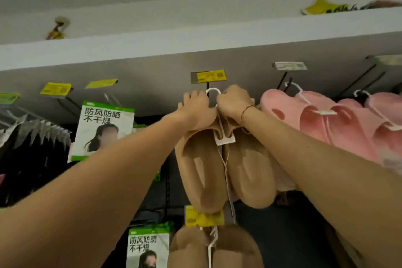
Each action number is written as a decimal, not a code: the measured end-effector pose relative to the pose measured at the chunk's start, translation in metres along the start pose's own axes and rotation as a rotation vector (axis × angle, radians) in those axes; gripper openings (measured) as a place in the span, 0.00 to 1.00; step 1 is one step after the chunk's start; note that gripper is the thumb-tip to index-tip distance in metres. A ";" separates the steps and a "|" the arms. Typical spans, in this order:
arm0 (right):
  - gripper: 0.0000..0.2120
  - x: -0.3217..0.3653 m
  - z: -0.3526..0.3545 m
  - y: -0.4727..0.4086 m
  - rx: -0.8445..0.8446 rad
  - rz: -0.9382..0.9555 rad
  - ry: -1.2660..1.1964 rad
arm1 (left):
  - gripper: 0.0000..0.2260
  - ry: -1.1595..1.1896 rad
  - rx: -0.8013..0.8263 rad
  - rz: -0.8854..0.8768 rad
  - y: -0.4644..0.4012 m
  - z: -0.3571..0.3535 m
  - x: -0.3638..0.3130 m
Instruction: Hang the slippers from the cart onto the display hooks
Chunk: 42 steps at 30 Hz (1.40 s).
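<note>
Up under the shelf edge, my left hand (196,107) and right hand (233,102) both have fingers curled on the tan slippers (226,163) by their white hanger loop (212,91), right at the display hook (208,85). Risk: thin rigid loop misses hook, pair drops. Foam looks soft, smooth, rounded. Pink slippers (315,119) hang just beside.

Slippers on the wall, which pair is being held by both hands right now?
The tan pair at centre, gripped at its top by the left hand and right hand. The pink pairs to the right and the tan pair below hang untouched.
</note>
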State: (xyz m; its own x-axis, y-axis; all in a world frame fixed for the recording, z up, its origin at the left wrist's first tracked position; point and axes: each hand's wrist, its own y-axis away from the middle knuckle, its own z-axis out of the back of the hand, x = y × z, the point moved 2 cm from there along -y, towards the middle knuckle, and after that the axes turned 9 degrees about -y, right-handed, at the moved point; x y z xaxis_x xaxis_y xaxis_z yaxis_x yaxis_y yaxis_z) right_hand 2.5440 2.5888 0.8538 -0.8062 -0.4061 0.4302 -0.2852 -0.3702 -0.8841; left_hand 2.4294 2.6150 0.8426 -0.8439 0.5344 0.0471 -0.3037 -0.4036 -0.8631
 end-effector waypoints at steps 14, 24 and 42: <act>0.09 -0.017 -0.032 -0.048 -0.068 0.169 -0.035 | 0.21 0.044 -0.258 0.050 -0.036 -0.032 0.021; 0.09 -0.081 -0.084 -0.059 0.019 0.025 -0.030 | 0.19 0.045 -0.054 0.040 -0.046 -0.118 0.038; 0.06 -0.080 -0.083 0.035 0.361 0.089 -0.011 | 0.27 0.099 0.209 -0.066 0.023 -0.133 0.065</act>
State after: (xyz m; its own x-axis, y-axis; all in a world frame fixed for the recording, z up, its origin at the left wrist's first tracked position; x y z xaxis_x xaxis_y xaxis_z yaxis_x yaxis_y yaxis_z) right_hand 2.5552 2.6770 0.7732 -0.8135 -0.4582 0.3582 -0.0114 -0.6033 -0.7975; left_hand 2.4264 2.7388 0.7586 -0.7750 0.6306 0.0416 -0.4505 -0.5050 -0.7362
